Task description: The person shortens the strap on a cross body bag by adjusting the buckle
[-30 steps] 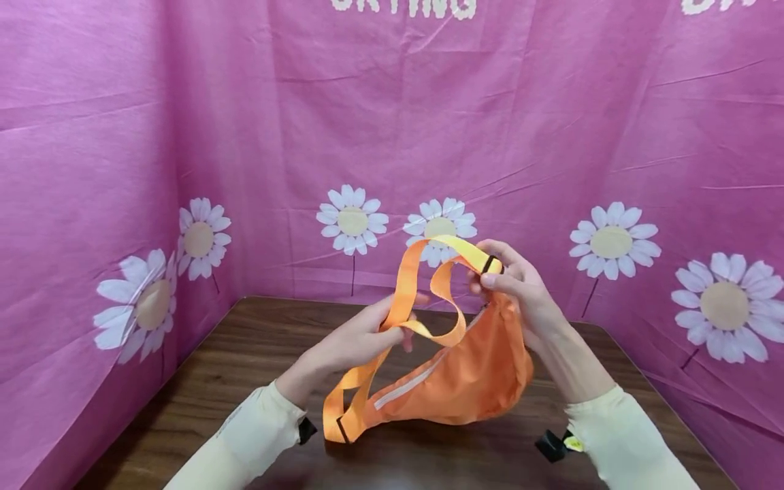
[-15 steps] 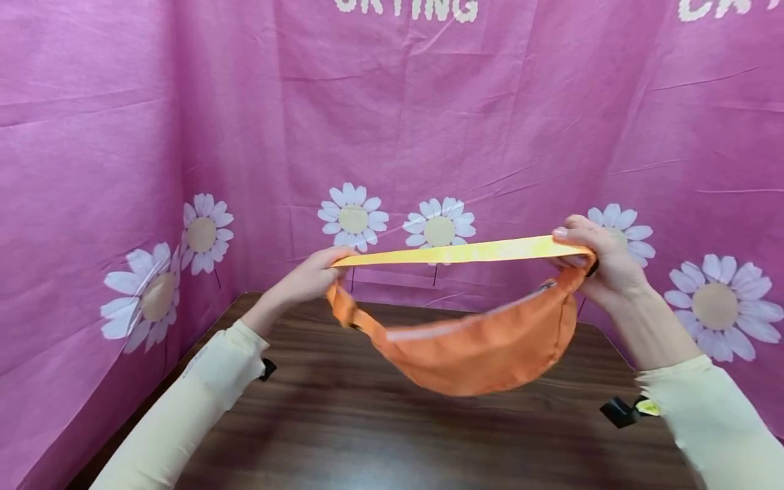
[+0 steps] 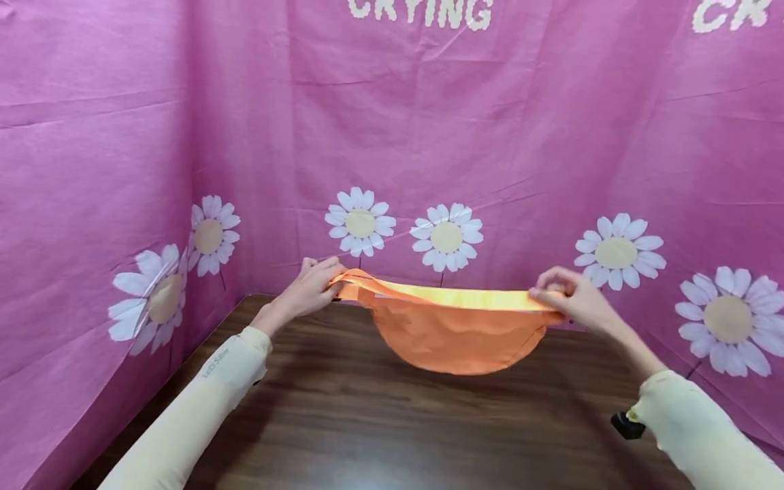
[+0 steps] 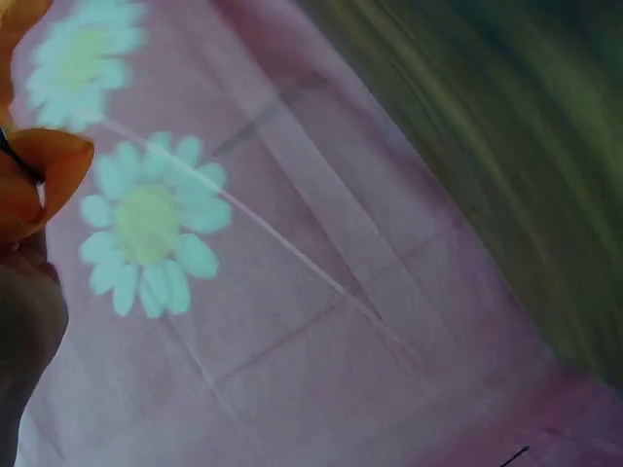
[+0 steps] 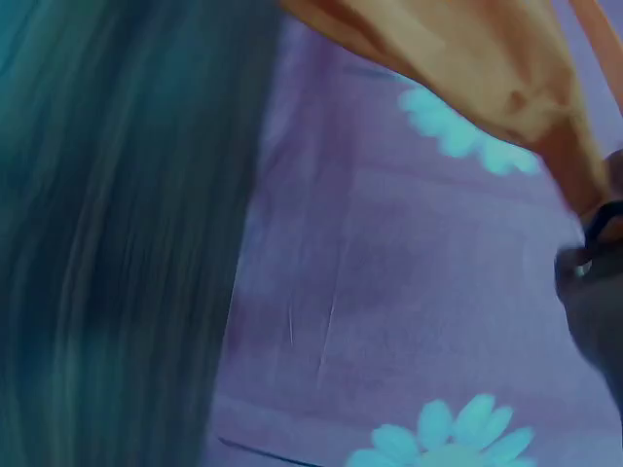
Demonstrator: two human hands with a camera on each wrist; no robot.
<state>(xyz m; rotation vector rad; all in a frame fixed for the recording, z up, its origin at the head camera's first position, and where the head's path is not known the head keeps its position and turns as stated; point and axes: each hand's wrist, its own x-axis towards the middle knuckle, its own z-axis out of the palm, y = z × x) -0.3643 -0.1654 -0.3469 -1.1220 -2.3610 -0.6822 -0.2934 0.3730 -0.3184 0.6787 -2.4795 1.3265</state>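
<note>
An orange waist bag (image 3: 456, 340) hangs by its ends between my two hands, its rounded bottom down. Its bright yellow-orange strap (image 3: 478, 298) runs along the top edge from one hand to the other. My left hand (image 3: 311, 287) grips the strap and the bag's left end, where a strap loop folds over. At the other end, my right hand (image 3: 572, 298) pinches strap and bag between thumb and fingers. The right wrist view shows the bag's tapered end (image 5: 574, 161) and a dark buckle at that hand. Only a bit of orange strap (image 4: 58, 170) shows in the left wrist view.
A dark wood-grain table (image 3: 392, 435) lies below the bag. Pink cloth (image 3: 520, 136) printed with white daisies and lettering encloses the back and sides. A small black device (image 3: 627, 425) sits at the right sleeve cuff.
My hands have spread apart from the gathered, looped strap, drawing it straight. Since half a second ago the bag has levelled out, and the right hand has come down and slightly inward.
</note>
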